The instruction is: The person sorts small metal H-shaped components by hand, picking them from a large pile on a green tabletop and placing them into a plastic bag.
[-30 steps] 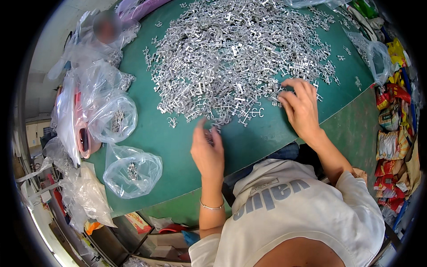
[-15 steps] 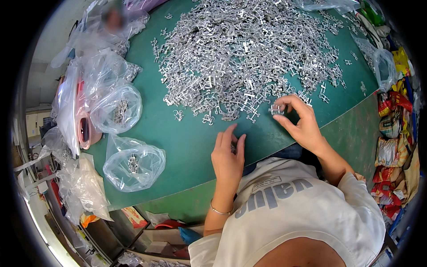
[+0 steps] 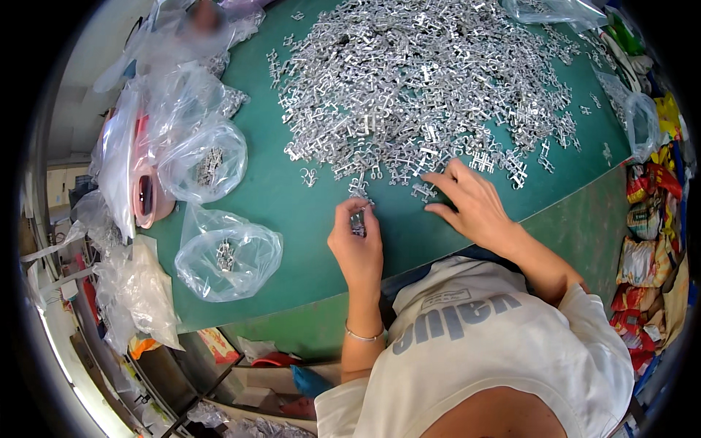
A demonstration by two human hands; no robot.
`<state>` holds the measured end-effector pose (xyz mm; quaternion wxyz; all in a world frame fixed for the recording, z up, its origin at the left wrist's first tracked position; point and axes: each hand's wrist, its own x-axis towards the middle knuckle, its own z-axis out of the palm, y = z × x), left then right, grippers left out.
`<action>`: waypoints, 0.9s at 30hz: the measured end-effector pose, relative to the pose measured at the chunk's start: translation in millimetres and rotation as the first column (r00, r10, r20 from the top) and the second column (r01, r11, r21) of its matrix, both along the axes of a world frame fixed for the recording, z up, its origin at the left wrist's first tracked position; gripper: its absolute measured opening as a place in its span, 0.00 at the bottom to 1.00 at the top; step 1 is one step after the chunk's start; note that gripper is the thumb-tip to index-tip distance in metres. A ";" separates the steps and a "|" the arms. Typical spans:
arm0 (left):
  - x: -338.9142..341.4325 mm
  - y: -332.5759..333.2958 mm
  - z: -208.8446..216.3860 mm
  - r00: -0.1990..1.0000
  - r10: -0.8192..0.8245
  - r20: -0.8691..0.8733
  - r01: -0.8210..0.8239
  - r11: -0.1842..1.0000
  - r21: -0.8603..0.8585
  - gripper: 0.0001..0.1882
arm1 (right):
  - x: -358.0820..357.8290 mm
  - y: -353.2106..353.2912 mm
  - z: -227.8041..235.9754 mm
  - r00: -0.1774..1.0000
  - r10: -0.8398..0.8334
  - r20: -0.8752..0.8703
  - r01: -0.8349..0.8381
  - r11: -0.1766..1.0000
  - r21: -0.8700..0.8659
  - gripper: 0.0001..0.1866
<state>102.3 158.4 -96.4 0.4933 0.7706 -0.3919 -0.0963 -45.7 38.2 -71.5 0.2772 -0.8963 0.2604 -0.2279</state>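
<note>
A big heap of small silver metal clips [image 3: 409,87] covers the far part of the green table [image 3: 292,241]. My left hand [image 3: 355,244] is curled at the heap's near edge, its fingers closed around several of these clips [image 3: 358,223]. To its right, my right hand [image 3: 475,208] hovers by the same edge with thumb and forefinger apart. Just off those fingertips lies a loose clip [image 3: 423,191]; nothing appears gripped in that hand. Whether the fingertips touch the clip I cannot tell.
Two open clear plastic bags, one nearer [image 3: 191,266] and one farther [image 3: 237,164], hold some clips on the left. Beside them stands a pink container [image 3: 150,208]. Another clear bag [image 3: 642,124] hangs at the right corner, and colourful packages [image 3: 634,255] are stacked beyond the table's right edge.
The clip held between my right thumb and finger is gone from there, and that hand has opened near the heap. Clips now show inside my curled left hand. The whole view has shifted slightly.
</note>
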 end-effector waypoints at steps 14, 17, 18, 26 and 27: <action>-4.3 12.3 17.5 0.621 -0.109 -0.777 0.035 0.993 -0.111 0.18 | -4.0 0.9 8.8 0.992 -0.127 -0.007 0.127 0.991 0.029 0.11; -4.0 15.2 19.3 0.629 -0.099 -0.771 0.018 0.993 -0.113 0.18 | -15.7 -3.9 3.2 0.986 -0.148 -0.074 0.150 0.988 0.027 0.11; -3.6 15.5 19.5 0.635 -0.096 -0.767 0.016 0.994 -0.111 0.18 | -19.4 -7.4 3.3 0.984 -0.156 -0.081 0.159 0.987 0.027 0.11; -10.3 2.8 14.2 0.857 -0.008 -0.515 -0.020 0.999 -0.048 0.15 | -23.6 -8.7 -0.8 0.986 -0.139 -0.088 0.131 0.987 -0.087 0.12; -10.1 2.4 10.4 0.875 -0.014 -0.484 -0.018 0.998 -0.061 0.14 | -23.9 -8.7 -0.4 0.987 -0.137 -0.087 0.128 0.986 -0.106 0.11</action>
